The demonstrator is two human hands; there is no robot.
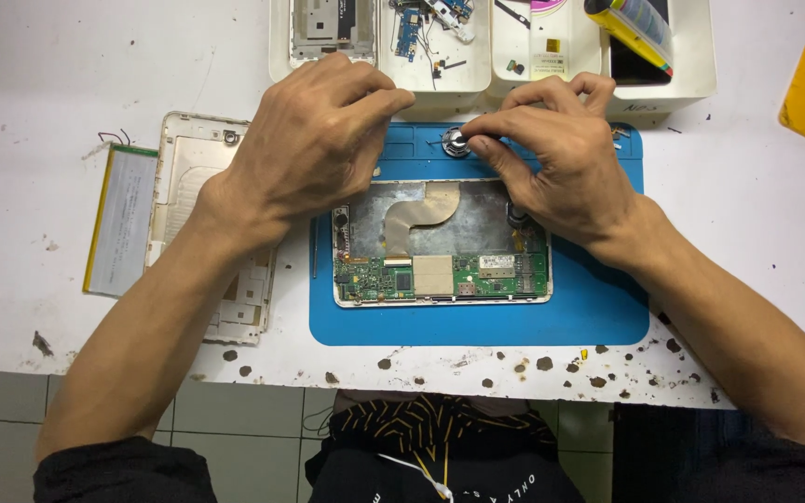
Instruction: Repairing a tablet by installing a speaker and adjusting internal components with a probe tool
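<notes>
White table [757, 214]: scuffed top, dark chips along its near edge; grey floor tiles below.
Blue mat [477, 321]: lies mid-table, under the opened tablet [440, 244], whose green circuit board is bared.
Trays [477, 79]: white, at the far edge, touching the mat; they hold a metal frame, small boards with cables, a dark phone, a yellow tool.
Back cover [199, 177]: left of the mat, beside a flat battery [123, 219].
Left hand [314, 140]: fingers curled, resting on the tablet's upper left corner; whether it holds anything cannot be told.
Right hand [556, 154]: fingertips narrowly pinched at a round speaker [456, 142] on the mat, just above the tablet.
</notes>
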